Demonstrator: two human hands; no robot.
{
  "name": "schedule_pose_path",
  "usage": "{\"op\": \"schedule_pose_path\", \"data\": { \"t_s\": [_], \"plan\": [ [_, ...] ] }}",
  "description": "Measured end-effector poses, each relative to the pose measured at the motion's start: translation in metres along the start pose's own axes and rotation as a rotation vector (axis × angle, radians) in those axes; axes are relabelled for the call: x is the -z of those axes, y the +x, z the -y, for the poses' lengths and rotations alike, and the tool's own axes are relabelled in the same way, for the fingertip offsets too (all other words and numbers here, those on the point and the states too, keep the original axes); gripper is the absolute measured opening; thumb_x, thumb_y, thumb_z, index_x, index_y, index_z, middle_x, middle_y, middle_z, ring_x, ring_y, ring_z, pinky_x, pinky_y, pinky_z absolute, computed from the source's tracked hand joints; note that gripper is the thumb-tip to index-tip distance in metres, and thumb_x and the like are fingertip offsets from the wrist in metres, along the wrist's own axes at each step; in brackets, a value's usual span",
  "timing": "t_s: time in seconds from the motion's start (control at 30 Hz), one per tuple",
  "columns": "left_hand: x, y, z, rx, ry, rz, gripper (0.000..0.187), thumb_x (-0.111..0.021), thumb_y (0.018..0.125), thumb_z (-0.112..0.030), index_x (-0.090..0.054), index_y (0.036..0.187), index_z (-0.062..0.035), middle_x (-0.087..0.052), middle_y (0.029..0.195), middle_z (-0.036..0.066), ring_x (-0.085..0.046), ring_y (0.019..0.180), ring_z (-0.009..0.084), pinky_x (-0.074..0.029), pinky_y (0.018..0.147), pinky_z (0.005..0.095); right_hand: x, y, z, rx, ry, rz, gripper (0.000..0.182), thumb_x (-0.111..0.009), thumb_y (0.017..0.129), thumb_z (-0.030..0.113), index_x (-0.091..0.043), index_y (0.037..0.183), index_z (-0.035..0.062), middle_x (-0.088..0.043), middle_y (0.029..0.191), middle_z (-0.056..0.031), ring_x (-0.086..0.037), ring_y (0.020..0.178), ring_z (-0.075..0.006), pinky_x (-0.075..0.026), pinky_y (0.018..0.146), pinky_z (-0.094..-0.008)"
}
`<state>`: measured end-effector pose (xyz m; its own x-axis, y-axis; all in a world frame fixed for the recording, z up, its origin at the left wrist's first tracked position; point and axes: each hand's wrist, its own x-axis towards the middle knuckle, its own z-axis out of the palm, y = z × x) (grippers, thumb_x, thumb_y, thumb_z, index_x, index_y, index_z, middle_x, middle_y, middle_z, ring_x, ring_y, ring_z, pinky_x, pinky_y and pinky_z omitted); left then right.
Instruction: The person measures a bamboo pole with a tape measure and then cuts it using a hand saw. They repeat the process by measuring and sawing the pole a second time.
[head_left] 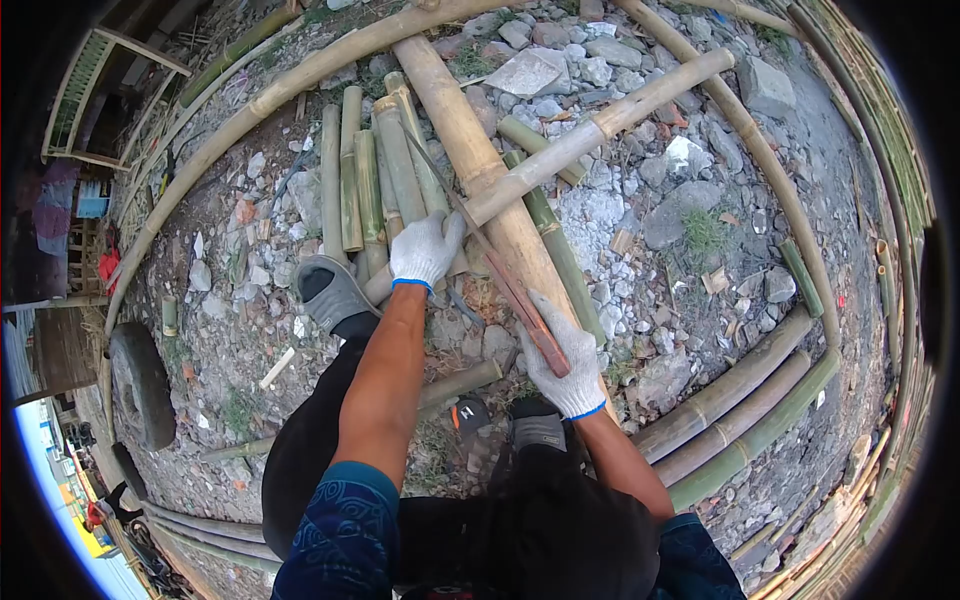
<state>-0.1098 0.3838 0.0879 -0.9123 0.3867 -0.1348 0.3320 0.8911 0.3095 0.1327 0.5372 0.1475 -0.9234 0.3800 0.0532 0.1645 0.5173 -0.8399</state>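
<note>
My right hand, in a white knit glove with a blue cuff, is closed round the wooden handle of a long thin blade. The blade slants up and left, across the end of a cut bamboo pole. That pole lies crosswise over a thicker bamboo pole. My left hand, gloved the same way, grips the crosswise pole near its lower left end, beside the blade. Several short bamboo pieces lie side by side just above my left hand.
Long bamboo poles lie at the lower right. A curved pole crosses the upper left. Rubble and stones cover the ground. A tyre is at the left. My sandalled foot stands beside the short pieces.
</note>
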Motion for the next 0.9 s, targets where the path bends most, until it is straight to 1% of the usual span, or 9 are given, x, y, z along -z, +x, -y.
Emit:
{"op": "schedule_pose_path", "data": {
  "t_s": [0.2, 0.3, 0.33, 0.43, 0.53, 0.57, 0.67, 0.77, 0.9],
  "plan": [
    [0.004, 0.0, -0.003, 0.005, -0.005, 0.026, 0.06, -0.044, 0.104, -0.058, -0.073, 0.102, -0.0061, -0.074, 0.092, 0.029, -0.072, 0.092, 0.0467, -0.056, 0.083, 0.0572, 0.026, -0.082, -0.031, -0.134, 0.14, 0.017, 0.05, -0.073, 0.091, 0.009, -0.062, 0.139, 0.0026, -0.075, 0.121, -0.0191, -0.073, 0.114, -0.0361, -0.059, 0.095, -0.0413],
    [0.004, -0.002, -0.005, 0.004, 0.0, 0.023, 0.061, -0.043, 0.104, -0.059, -0.073, 0.104, -0.006, -0.074, 0.093, 0.028, -0.072, 0.093, 0.0463, -0.056, 0.084, 0.0569, -0.01, -0.045, -0.016, -0.197, 0.32, -0.066, 0.048, -0.072, 0.092, 0.011, -0.064, 0.139, 0.0055, -0.075, 0.116, -0.0222, -0.074, 0.105, -0.0409, -0.06, 0.088, -0.0426],
    [0.003, -0.001, -0.004, 0.002, -0.005, 0.027, 0.062, -0.043, 0.104, -0.06, -0.073, 0.105, -0.006, -0.074, 0.093, 0.028, -0.073, 0.093, 0.0462, -0.056, 0.084, 0.0567, -0.008, -0.01, 0.01, -0.036, -0.033, -0.021, 0.049, -0.072, 0.092, 0.012, -0.063, 0.139, 0.007, -0.075, 0.113, -0.0235, -0.074, 0.101, -0.0431, -0.06, 0.085, -0.0433],
    [0.006, 0.002, -0.002, 0.013, -0.022, 0.043, 0.063, -0.043, 0.104, -0.061, -0.074, 0.108, -0.0059, -0.074, 0.094, 0.029, -0.073, 0.093, 0.046, -0.056, 0.085, 0.0562, -0.025, 0.038, 0.024, -0.02, 0.06, -0.045, 0.05, -0.072, 0.092, 0.014, -0.063, 0.141, 0.0101, -0.074, 0.108, -0.0255, -0.072, 0.093, -0.047, -0.06, 0.08, -0.0453],
    [0.01, 0.005, -0.004, 0.005, -0.041, 0.076, 0.065, -0.042, 0.103, -0.062, -0.075, 0.11, -0.0058, -0.074, 0.094, 0.029, -0.073, 0.093, 0.0463, -0.056, 0.085, 0.0558, 0.001, -0.028, 0.005, -0.054, 0.093, 0.017, 0.051, -0.069, 0.095, 0.009, -0.058, 0.144, 0.0008, -0.072, 0.129, -0.0207, -0.074, 0.113, -0.0328, -0.058, 0.094, -0.0383],
    [0.01, 0.003, -0.003, 0.02, -0.053, 0.081, 0.066, -0.042, 0.103, -0.062, -0.075, 0.11, -0.0058, -0.074, 0.094, 0.029, -0.073, 0.093, 0.0464, -0.056, 0.085, 0.0557, 0.011, -0.061, -0.003, -0.232, 0.336, 0.1, 0.051, -0.061, 0.099, 0.005, -0.053, 0.149, -0.0039, -0.063, 0.146, -0.0174, -0.065, 0.129, -0.0247, -0.054, 0.105, -0.0346],
    [0.012, 0.0, -0.005, 0.039, -0.053, 0.095, 0.066, -0.042, 0.103, -0.062, -0.076, 0.11, -0.006, -0.074, 0.094, 0.029, -0.073, 0.093, 0.0466, -0.056, 0.085, 0.0555, 0.034, -0.095, -0.009, -0.384, 0.309, 0.18, 0.052, -0.058, 0.099, 0.009, -0.053, 0.15, -0.0007, -0.059, 0.147, -0.0168, -0.062, 0.131, -0.0267, -0.053, 0.104, -0.0337],
    [0.009, -0.001, -0.006, 0.052, -0.085, 0.054, 0.065, -0.043, 0.103, -0.062, -0.076, 0.11, -0.0065, -0.074, 0.094, 0.029, -0.073, 0.093, 0.0464, -0.057, 0.085, 0.0554, 0.003, -0.026, 0.001, -0.035, 0.011, 0.02, 0.051, -0.072, 0.093, 0.016, -0.062, 0.142, 0.0037, -0.074, 0.123, -0.0199, -0.074, 0.108, -0.0347, -0.06, 0.089, -0.0394],
    [0.003, 0.004, 0.0, 0.021, -0.057, 0.023, 0.065, -0.042, 0.105, -0.06, -0.076, 0.108, -0.0052, -0.074, 0.095, 0.029, -0.073, 0.094, 0.0459, -0.057, 0.085, 0.0553, -0.025, 0.04, 0.021, -0.012, -0.052, -0.022, 0.045, -0.074, 0.091, 0.017, -0.067, 0.134, 0.005, -0.075, 0.107, -0.0228, -0.074, 0.093, -0.042, -0.06, 0.08, -0.0439]
  ]
}}
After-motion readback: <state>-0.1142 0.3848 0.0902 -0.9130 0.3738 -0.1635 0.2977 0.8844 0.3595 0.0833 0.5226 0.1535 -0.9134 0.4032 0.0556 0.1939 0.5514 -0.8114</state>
